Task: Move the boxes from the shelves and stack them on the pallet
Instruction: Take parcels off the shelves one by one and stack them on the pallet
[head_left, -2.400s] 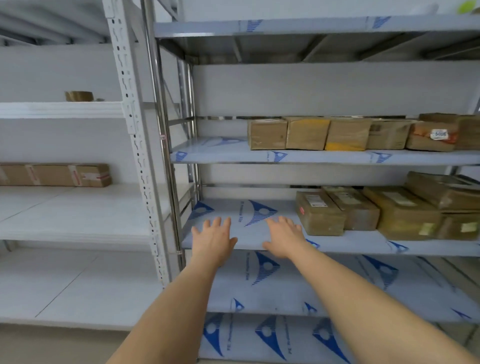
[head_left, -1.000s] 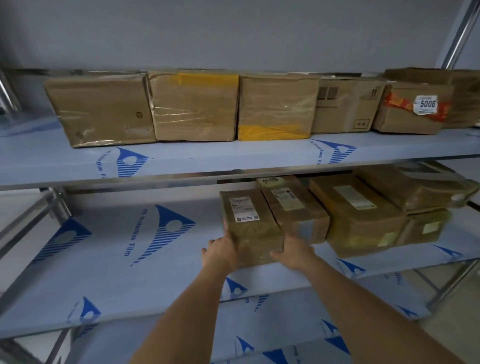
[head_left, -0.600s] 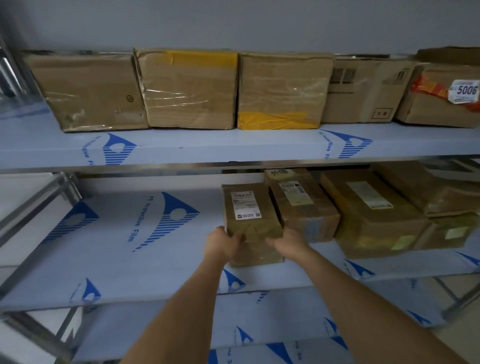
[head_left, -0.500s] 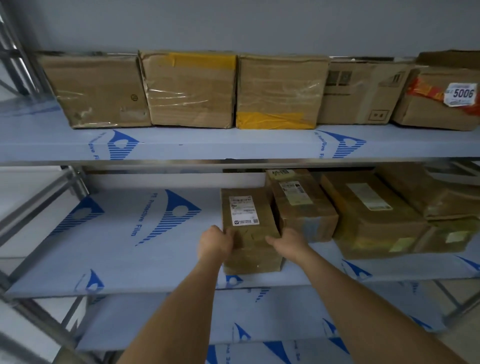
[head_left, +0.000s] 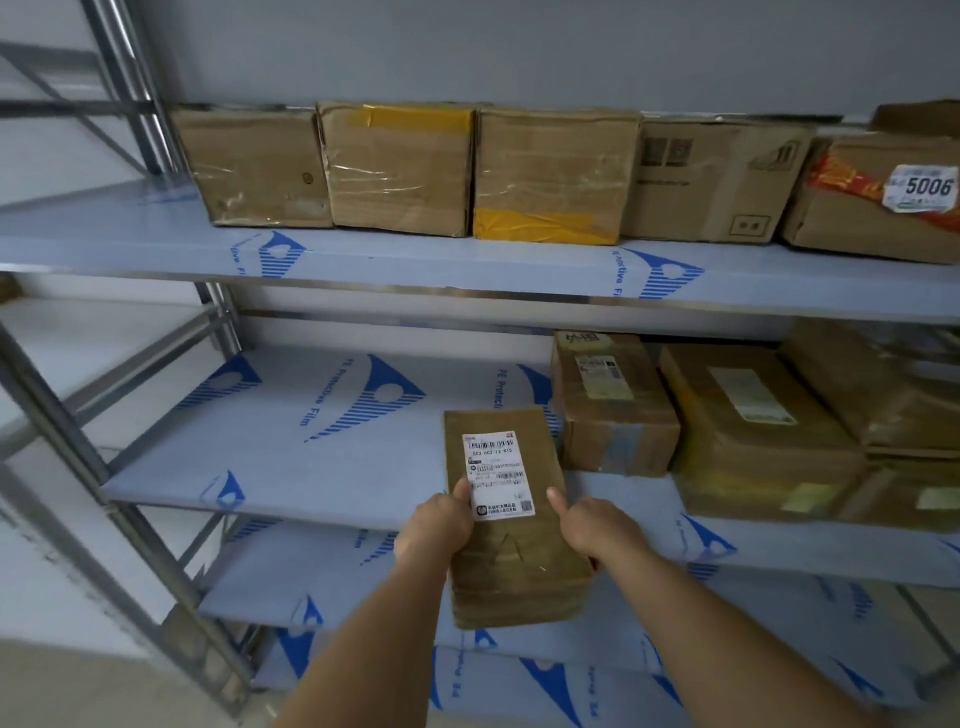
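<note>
A long brown cardboard box (head_left: 511, 561) with a white barcode label sticks out over the front edge of the middle shelf (head_left: 322, 441). My left hand (head_left: 436, 530) grips its left side, thumb on the label. My right hand (head_left: 597, 525) grips its right side, thumb on top. Three more brown boxes (head_left: 613, 410) lie on the same shelf to the right. A row of several boxes (head_left: 400, 171) stands on the upper shelf (head_left: 415, 260). No pallet is in view.
Metal uprights and braces (head_left: 130, 93) stand at the left of the rack. Lower shelves (head_left: 322, 577) covered in blue-printed film lie below the held box. A box with a "5006" sticker (head_left: 883, 202) sits at the upper right. A grey wall is behind.
Both hands reached the leftmost box on the middle shelf, gripped its sides and pulled it toward me. It now hangs well over the shelf's front edge.
</note>
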